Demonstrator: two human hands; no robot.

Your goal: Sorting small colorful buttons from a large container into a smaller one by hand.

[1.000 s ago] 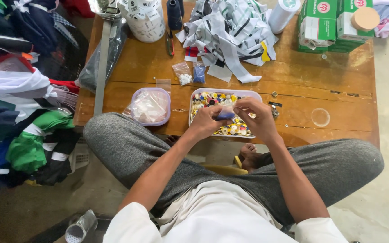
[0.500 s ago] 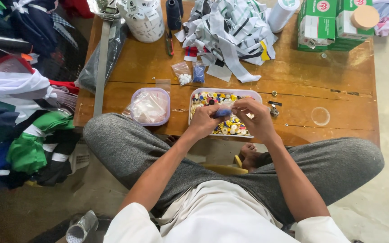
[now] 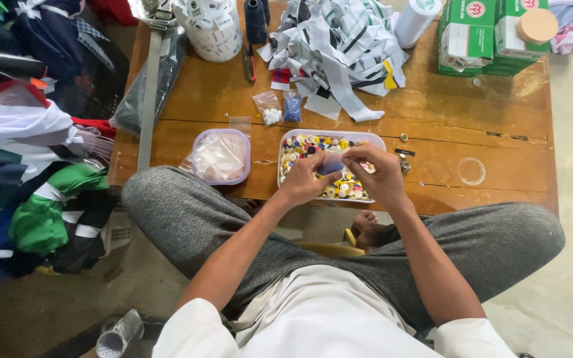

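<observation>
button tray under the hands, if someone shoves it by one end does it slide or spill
The button tray looks like shallow, light plastic on a smooth wooden table, so it would probably slide easily. Its loose buttons lie heaped near the rim, so a sharp shove might scatter some.

Glossy wooden table (image 3: 432, 132), clear plastic tray (image 3: 373, 140), cloth strips (image 3: 339, 46).

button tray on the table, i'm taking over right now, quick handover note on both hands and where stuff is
Left hand and right hand: both pinch a small bluish clear bag just above the button tray.
Button tray: on the wooden table's near edge, filled with mixed coloured buttons.
Lidded plastic tub with clear bags stands left of the tray.
Two small filled bags lie behind the tray.
Whether the held bag holds anything cannot be told.
</observation>
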